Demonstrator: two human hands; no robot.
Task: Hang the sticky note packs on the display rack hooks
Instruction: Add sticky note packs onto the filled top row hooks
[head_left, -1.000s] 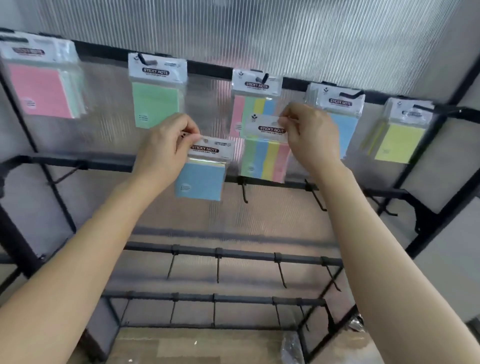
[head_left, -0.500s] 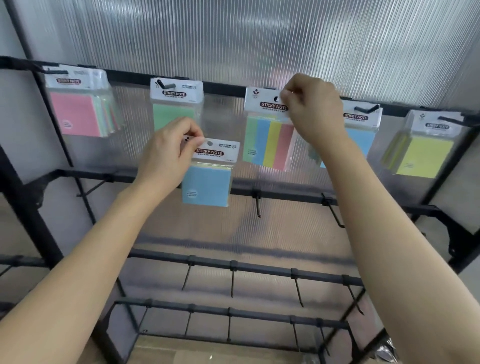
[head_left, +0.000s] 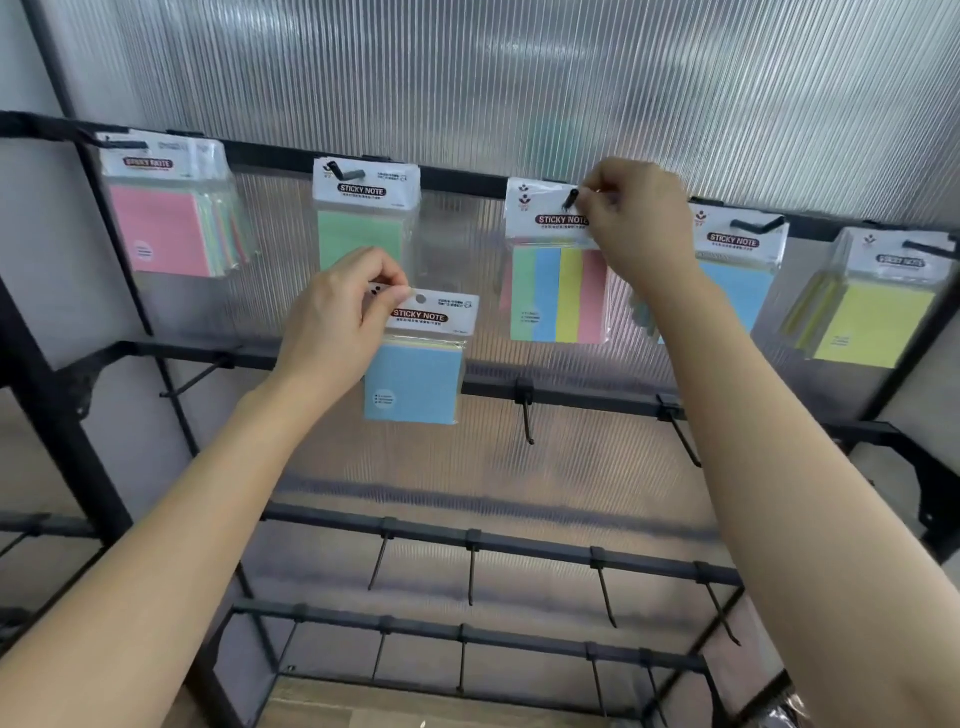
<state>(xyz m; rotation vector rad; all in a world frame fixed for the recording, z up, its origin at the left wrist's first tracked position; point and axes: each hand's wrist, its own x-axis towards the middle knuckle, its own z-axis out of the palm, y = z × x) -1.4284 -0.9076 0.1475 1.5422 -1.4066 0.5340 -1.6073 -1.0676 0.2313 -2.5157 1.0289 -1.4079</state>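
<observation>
- The rack (head_left: 457, 179) carries packs along its top bar
- The striped pack (head_left: 558, 296) hangs upright on the middle top hook (head_left: 571, 199)
- The blue pack (head_left: 415, 382) is held in the air, below and left of the striped pack
- The right hand (head_left: 636, 218) pinches the striped pack's header; the left hand (head_left: 337, 317) pinches the blue pack's top corner
- The nearest free hook (head_left: 527, 421) lies just right of the blue pack's lower edge, so the left hand looks nearer

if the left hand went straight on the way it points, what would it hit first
Probably the green pack hanging just above the left hand and its blue pack, though depth is unclear.
</observation>
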